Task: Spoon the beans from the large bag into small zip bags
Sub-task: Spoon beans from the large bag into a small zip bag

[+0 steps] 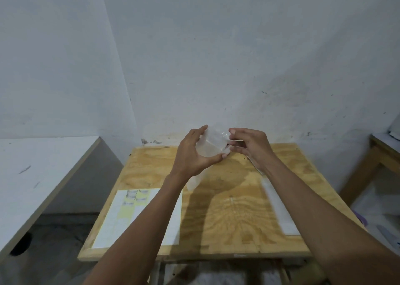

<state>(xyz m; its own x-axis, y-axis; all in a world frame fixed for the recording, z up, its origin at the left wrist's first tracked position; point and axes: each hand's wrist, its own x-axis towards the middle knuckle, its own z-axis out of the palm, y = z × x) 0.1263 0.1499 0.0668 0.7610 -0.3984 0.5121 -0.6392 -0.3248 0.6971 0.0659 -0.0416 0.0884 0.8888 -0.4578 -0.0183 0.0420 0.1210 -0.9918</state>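
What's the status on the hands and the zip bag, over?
Both hands, left and right, pinch small zip bag above table. No beans or spoon visible.

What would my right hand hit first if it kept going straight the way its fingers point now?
The right hand points left, and its fingers already pinch the small zip bag. Straight beyond the bag is the left hand holding its other side, though depth is hard to judge.

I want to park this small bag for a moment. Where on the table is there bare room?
Bare wood lies mid-table, between the white sheet with yellow labels and the white strip on the right. The far edge is crowded: both hands, left and right, hold the small zip bag there.
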